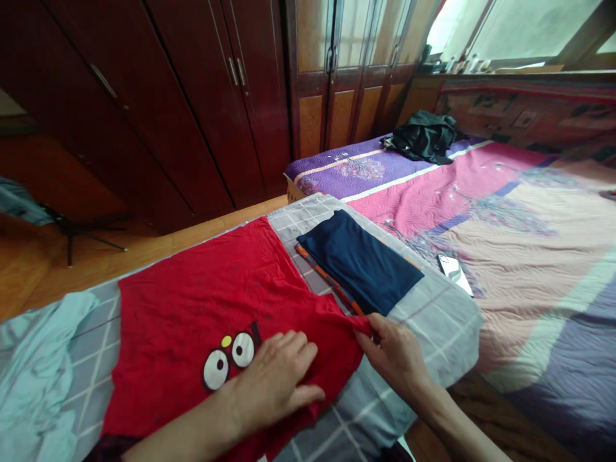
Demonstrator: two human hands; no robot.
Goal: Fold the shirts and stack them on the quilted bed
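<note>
A red T-shirt (192, 276) with a cartoon-eye print lies spread over a grey checked cover (443, 321). My left hand (279, 369) rests on the shirt beside the printed eyes, palm down, thumb apart from the fingers. At the shirt's right end, my right hand (397, 353) pinches a gathered edge of the red cloth between thumb and fingers, lifting it slightly. Just beyond that hand lies a folded navy garment (360, 256), on top of an orange-patterned folded cloth (332, 282). The lower part of the shirt is partly hidden by my left forearm.
A crumpled mint garment (52, 372) lies on the left. To the right, a bed with a striped quilt (510, 218) holds a phone (455, 274) and a black garment pile (423, 136). Dark red wardrobes (206, 115) stand behind; a black tripod stand (72, 231) is on the floor.
</note>
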